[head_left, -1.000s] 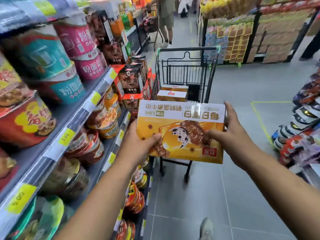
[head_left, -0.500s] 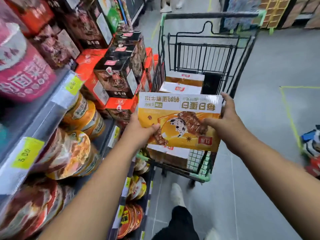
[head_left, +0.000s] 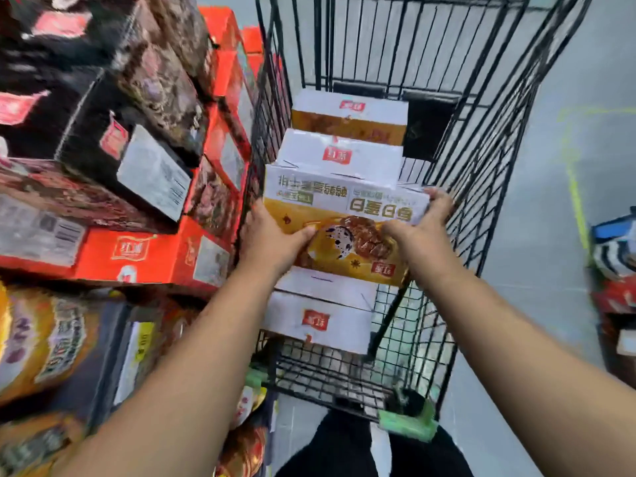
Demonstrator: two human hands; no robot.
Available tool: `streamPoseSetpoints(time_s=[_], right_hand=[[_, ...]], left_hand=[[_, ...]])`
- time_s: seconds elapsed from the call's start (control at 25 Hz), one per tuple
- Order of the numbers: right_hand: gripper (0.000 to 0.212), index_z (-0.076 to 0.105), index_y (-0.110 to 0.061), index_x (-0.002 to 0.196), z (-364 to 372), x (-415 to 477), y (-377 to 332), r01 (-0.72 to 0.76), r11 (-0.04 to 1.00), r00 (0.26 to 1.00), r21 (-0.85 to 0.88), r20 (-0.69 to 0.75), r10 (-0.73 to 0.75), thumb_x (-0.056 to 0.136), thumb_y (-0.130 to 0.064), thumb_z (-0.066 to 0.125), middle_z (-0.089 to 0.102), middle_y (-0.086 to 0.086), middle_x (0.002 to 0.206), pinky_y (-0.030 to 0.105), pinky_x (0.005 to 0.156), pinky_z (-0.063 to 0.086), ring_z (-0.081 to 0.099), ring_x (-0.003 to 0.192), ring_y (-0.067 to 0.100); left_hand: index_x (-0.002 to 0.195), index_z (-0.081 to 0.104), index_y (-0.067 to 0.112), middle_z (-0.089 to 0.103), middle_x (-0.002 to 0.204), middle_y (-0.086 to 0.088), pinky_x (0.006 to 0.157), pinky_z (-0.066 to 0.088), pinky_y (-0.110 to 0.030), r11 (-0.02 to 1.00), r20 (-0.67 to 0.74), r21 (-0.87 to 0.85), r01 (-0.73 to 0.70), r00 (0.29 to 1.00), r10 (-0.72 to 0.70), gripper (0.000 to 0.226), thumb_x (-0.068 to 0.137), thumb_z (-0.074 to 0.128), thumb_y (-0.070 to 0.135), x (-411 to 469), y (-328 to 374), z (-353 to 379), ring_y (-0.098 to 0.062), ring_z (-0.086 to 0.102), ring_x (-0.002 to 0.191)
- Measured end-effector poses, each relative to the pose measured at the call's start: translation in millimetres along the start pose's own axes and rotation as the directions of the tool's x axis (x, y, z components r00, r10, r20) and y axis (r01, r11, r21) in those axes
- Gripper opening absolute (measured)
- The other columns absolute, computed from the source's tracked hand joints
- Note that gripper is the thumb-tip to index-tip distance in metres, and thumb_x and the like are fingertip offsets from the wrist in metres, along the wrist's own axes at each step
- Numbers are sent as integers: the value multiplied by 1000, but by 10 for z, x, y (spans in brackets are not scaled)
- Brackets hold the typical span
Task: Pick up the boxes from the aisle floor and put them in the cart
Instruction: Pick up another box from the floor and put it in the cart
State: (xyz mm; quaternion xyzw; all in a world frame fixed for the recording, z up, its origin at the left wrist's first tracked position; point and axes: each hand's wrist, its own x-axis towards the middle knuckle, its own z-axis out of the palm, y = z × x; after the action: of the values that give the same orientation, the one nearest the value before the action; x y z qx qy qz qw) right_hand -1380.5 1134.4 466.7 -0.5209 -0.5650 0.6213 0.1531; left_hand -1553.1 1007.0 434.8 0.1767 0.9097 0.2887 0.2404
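Note:
A yellow and white box [head_left: 344, 215] with a printed egg picture is held inside the black wire cart [head_left: 475, 160]. My left hand [head_left: 272, 239] grips its left edge, thumb on the front face. My right hand [head_left: 421, 228] grips its right edge. The box is tilted toward me, above a row of like boxes standing in the cart: one [head_left: 323, 318] nearest me and two [head_left: 344, 153] [head_left: 351, 111] behind it. The box's lower edge is partly hidden by my hands.
Shelves on the left carry red boxes [head_left: 137, 253], dark boxes [head_left: 113, 132] and round noodle tubs [head_left: 38, 339]. Grey aisle floor [head_left: 537, 187] with a yellow line lies right of the cart. Packaged goods [head_left: 616, 256] sit at the far right. My dark trousers show below.
I have stepped up to the cart and lowered the box from in front of it down into the basket, between the boxes standing there. Both hands keep their grip.

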Motion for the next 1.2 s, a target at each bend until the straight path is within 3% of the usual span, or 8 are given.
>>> streamPoseSetpoints(time_s=[0.28,0.44,0.6,0.76,0.8,0.92,1.04,1.2], right_hand=[[48,26,-24,113,255,539,403,39,999,998,-6,-40,-39,81,-10,61,46,18,120,31,63,59,57,99,28],[41,29,-28,100,312,579,611,146,989,989,-4,-24,-146,73,-15,58,40,14,137,55,83,54,54,106,27],[36,35,-43,88,318,633,688,193,980,979,-55,-63,-196,68,-26,60,41,5,136,56,86,52,53,115,29],[30,43,-33,92,291,573,670,120,977,992,-174,-17,-125,73,-24,65,38,4,129,27,101,43,44,120,19],[28,46,-24,98,274,547,680,109,966,994,-235,0,-112,79,-19,66,37,2,128,16,97,36,40,121,16],[34,50,-14,116,211,426,617,55,953,998,-298,39,-46,87,-20,66,37,-1,123,14,80,33,40,117,16],[41,49,-22,127,51,205,470,35,966,998,-256,50,-23,90,-25,65,43,-2,133,7,59,32,42,107,10],[40,49,-30,121,-386,-286,373,88,986,993,-139,-64,-97,88,-25,69,46,-6,139,22,77,46,55,108,14]], left_hand=[[142,27,-1,42,143,-18,110,33,-39,999,-37,-1,50,998,-50,88,78,80,29,477,-291,508,-33,42,132],[148,19,2,39,147,-16,111,33,-31,993,-36,-90,81,996,-85,89,82,76,20,595,-366,582,-28,41,134],[155,-2,9,18,158,-14,113,26,-33,990,32,-4,138,990,-138,97,89,68,24,504,-373,548,-31,31,140],[154,-7,8,16,156,-18,111,29,-35,976,73,53,211,974,-214,100,90,66,32,351,-302,449,-35,33,138],[154,-7,5,18,157,-20,111,29,-35,974,84,42,225,970,-227,100,91,65,32,317,-282,429,-34,32,139],[153,-6,1,25,156,-21,111,30,-36,969,106,31,247,963,-249,103,89,66,37,237,-199,328,-35,34,139],[155,-1,4,13,159,-20,114,24,-38,979,16,145,144,989,-148,100,90,63,45,43,-41,231,-35,22,144],[151,27,13,20,156,-13,117,17,-40,967,2,74,-244,970,244,70,94,56,43,-452,436,280,-32,17,144]])
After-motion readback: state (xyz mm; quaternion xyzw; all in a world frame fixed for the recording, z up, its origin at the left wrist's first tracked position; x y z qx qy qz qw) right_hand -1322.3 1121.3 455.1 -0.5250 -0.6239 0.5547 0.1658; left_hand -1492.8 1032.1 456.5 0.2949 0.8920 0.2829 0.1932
